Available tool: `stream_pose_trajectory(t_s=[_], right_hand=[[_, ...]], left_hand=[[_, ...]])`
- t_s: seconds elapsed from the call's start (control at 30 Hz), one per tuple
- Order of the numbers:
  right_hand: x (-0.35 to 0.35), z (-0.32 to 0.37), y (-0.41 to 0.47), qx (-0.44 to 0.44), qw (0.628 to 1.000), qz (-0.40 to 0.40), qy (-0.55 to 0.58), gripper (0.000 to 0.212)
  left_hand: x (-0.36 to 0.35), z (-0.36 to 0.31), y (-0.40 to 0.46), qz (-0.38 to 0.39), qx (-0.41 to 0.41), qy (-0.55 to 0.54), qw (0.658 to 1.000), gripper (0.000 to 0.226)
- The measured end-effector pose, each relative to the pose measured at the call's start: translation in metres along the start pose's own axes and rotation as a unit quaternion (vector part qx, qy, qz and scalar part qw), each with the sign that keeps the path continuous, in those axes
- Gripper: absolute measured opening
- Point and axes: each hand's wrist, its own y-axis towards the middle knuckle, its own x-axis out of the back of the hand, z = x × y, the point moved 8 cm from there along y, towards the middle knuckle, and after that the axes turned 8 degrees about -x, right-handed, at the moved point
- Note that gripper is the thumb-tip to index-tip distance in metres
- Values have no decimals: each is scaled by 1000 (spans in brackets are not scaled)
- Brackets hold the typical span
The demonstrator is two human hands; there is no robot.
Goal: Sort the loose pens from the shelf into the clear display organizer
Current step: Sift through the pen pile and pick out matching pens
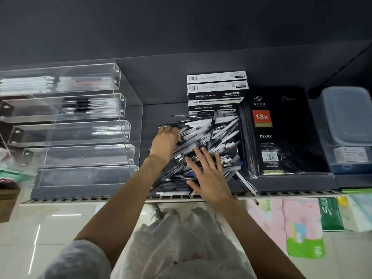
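Note:
A heap of loose pens, white, clear and black, lies on the dark shelf. My left hand rests on the heap's left side, fingers curled down over some pens at its far-left edge. My right hand lies flat on the near part of the heap with fingers spread. To the left stands the clear display organizer, tiered in several troughs. The top two troughs hold some pens; the lower ones look empty.
White gel-ink-pen boxes are stacked behind the heap. Wrapped black diaries lie to the right, with a grey lidded plastic box beyond. One pen pokes over the shelf's front edge. Tissue packs sit below.

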Motion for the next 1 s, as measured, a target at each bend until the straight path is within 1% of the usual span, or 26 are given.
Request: stream_pose_trajectory(t_s=[0.07,0.1,0.13,0.17,0.2,0.23,0.27,0.3,0.33,0.37,0.4,0.43,0.47,0.5,0.57,0.63,0.67,0.7,0.8,0.87,0.93,1.0], right_hand=[[-1,-1,0,1,1000,-3,2,74],[-1,-1,0,2,1000,-2,3,72],[-2,-2,-1,3,1000,-1,5,71],[-2,-3,-1,4,1000,0,8,69],[-1,-3,-2,4,1000,-1,15,67],[2,-4,-3,4,1000,-6,28,65],[5,-5,-3,0,999,-14,48,62],[12,-6,-2,-6,997,-25,78,59],[21,-5,0,-17,992,-40,116,56],[32,-5,2,-33,985,-57,162,55],[44,-6,6,-53,972,-74,216,53],[57,-7,9,-73,955,-87,274,51],[69,-7,13,-91,935,-92,330,49],[80,-7,16,-106,914,-86,382,46],[96,-3,25,-129,870,-47,474,40],[108,4,36,-142,819,1,556,37],[113,8,43,-143,803,21,578,37],[118,14,50,-140,801,38,582,39],[134,38,75,-110,825,71,550,49],[145,56,91,-83,840,76,531,43],[152,74,101,-49,864,67,497,29],[151,92,105,-29,881,68,468,20]], left_hand=[[-5,2,1,47,-25,35,998,32],[-2,5,-2,61,-12,21,998,34],[4,10,-8,69,12,-17,997,34],[12,16,-15,65,42,-85,993,34],[19,22,-23,60,77,-175,980,33],[24,25,-33,58,119,-291,947,31],[27,24,-42,54,161,-420,891,30],[30,19,-50,49,193,-544,815,27],[35,12,-56,39,212,-648,731,23],[40,4,-60,32,220,-719,659,22],[44,-2,-63,30,219,-762,608,21],[49,-8,-66,31,215,-787,577,22],[53,-13,-68,34,209,-800,561,23],[56,-17,-71,35,202,-806,555,23],[59,-23,-77,34,194,-811,550,23],[63,-26,-85,35,186,-812,552,23],[64,-26,-89,39,181,-811,556,23],[65,-25,-93,45,176,-807,561,23],[68,-18,-105,63,170,-791,584,22],[69,-11,-113,75,165,-784,594,26],[71,-3,-121,84,160,-788,588,27],[71,9,-129,85,160,-804,566,25]])
